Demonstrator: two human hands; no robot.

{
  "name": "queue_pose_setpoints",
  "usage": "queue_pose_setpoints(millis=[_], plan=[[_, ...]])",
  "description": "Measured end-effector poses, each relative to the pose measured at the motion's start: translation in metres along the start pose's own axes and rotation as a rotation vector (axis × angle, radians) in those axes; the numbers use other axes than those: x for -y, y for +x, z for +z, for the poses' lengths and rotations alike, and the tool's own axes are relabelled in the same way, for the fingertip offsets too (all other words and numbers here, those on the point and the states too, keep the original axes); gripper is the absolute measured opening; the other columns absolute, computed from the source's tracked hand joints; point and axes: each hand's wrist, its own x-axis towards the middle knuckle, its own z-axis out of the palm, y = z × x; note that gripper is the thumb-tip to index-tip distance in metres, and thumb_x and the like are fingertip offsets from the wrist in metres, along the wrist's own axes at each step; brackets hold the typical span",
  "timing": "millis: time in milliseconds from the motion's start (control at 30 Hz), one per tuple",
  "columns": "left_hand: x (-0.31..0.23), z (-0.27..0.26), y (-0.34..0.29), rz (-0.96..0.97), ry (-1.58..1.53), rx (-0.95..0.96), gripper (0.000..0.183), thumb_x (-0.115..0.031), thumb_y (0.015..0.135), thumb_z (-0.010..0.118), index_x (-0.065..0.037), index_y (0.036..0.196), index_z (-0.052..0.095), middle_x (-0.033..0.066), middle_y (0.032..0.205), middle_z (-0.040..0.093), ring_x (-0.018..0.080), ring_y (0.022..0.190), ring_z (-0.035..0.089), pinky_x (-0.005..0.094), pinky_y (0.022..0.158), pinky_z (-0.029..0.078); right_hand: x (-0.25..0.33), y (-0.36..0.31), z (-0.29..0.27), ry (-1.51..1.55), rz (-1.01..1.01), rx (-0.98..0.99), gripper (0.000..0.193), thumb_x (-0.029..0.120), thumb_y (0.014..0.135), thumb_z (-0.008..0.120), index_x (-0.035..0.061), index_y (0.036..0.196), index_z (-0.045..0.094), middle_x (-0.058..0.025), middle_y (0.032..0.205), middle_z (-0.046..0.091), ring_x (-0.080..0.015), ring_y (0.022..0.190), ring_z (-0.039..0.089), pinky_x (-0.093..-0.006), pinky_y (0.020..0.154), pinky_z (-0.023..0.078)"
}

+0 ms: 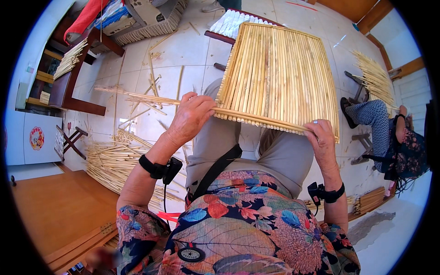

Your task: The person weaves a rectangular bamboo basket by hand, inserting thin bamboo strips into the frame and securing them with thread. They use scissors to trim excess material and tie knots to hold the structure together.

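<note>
A panel of dry straw-coloured stalks [279, 73], set side by side, slopes away from my knees. Along its near edge lie long thin stalks [261, 120]. My left hand [195, 114] is closed round these at the panel's left near corner; their loose feathery ends [133, 95] stick out to the left. At the right near corner my right hand [322, 137] is closed too, thumb and fingers pinching the stalks' right end against the panel edge. What lies under the fingers is partly hidden.
Loose stalks [123, 158] lie heaped on the tiled floor at left. A white-topped stool or small table [229, 25] stands beyond the panel. At right, another person [378, 128] sits near more stalks [373, 75]. A dark wooden table [75, 87] and brown cabinet [64, 206] are at left.
</note>
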Motion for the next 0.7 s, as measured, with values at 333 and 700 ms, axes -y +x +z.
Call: queue_pose_setpoints(millis=[333, 700], plan=[[-0.002, -0.011, 0.009, 0.011, -0.086, 0.089, 0.019, -0.005, 0.081, 0.067, -0.004, 0.099, 0.064, 0.0091, 0.097, 0.064, 0.0289, 0.091, 0.058, 0.0383, 0.087, 0.044, 0.003, 0.0, -0.002, -0.005, 0.011, 0.008, 0.024, 0.001, 0.074, 0.073, 0.0064, 0.097, 0.067, -0.0088, 0.088, 0.058, -0.0292, 0.091, 0.054, -0.0385, 0.079, 0.046], [-0.001, -0.01, 0.011, 0.113, 0.047, 0.134, 0.02, -0.002, 0.079, 0.064, -0.004, 0.099, 0.062, 0.0098, 0.094, 0.063, 0.0285, 0.086, 0.058, 0.0376, 0.082, 0.046, 0.003, -0.001, -0.002, 0.0, -0.015, -0.018, 0.024, 0.0, 0.073, 0.073, 0.0063, 0.096, 0.067, -0.0089, 0.089, 0.058, -0.0291, 0.09, 0.055, -0.0384, 0.078, 0.046]])
